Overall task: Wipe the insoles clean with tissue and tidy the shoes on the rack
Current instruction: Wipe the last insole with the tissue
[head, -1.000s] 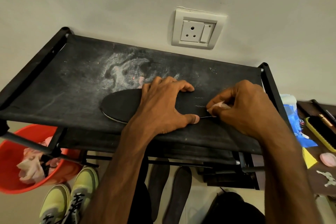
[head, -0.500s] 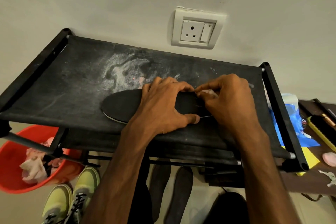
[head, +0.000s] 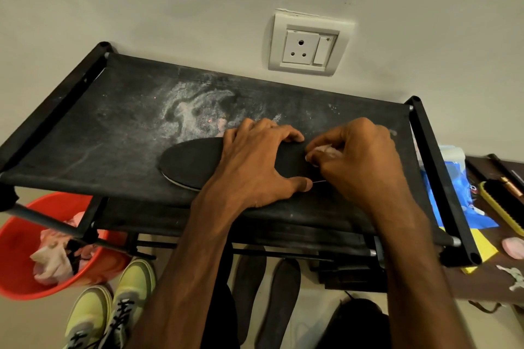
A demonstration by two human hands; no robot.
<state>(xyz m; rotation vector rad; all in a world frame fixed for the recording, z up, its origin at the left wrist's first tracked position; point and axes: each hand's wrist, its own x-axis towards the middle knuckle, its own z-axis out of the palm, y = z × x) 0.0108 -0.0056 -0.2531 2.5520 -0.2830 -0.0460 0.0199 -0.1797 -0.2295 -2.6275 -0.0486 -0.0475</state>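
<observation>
A black insole [head: 190,161] lies flat on the dusty black top shelf of the shoe rack [head: 113,122]. My left hand [head: 255,161] spans the insole's middle, fingers arched over its far edge and thumb at its near edge, holding it down. My right hand [head: 360,159] pinches a small wad of pale tissue [head: 323,150] against the insole's right part, just beside my left fingertips. Two more dark insoles [head: 266,292] lie on the floor under the rack. A pair of lime-green sneakers [head: 113,312] stands at the lower left.
A red bucket [head: 17,263] holding used pink tissues sits at the left below the rack. To the right, a low brown surface carries a blue packet [head: 450,201], a yellow-backed brush [head: 502,207] and a pink wad [head: 513,248]. A wall socket [head: 309,45] is behind the rack.
My right hand with the tissue slid left along the insole, from its right end up to my left fingertips. My left hand has stayed in place.
</observation>
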